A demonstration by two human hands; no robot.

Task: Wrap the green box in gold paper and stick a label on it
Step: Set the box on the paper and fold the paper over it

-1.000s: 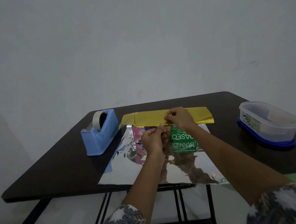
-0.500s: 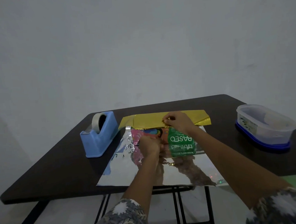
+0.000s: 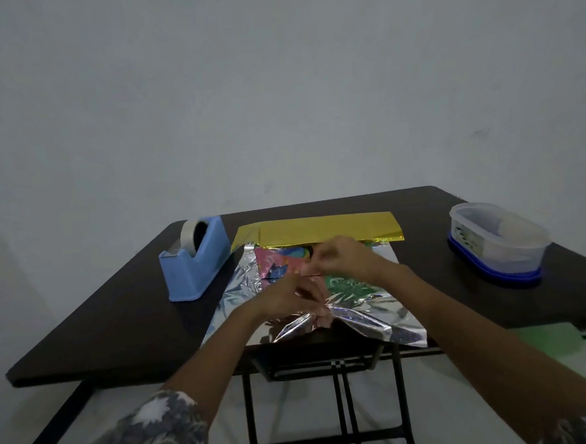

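Head view: I see the green box (image 3: 352, 283) lying on the gold paper (image 3: 316, 230) in the middle of the dark surface (image 3: 119, 318). The paper's shiny silver side faces up, and its far edge is folded over to show gold. The two hands are close together. The left hand (image 3: 289, 299) grips the near part of the paper and bunches it up by the box. The right hand (image 3: 342, 263) is over the box with its fingers curled tight, but I cannot tell what it pinches. A blue tape holder (image 3: 194, 262) stands to the left and a plastic tub (image 3: 495, 243) to the right.
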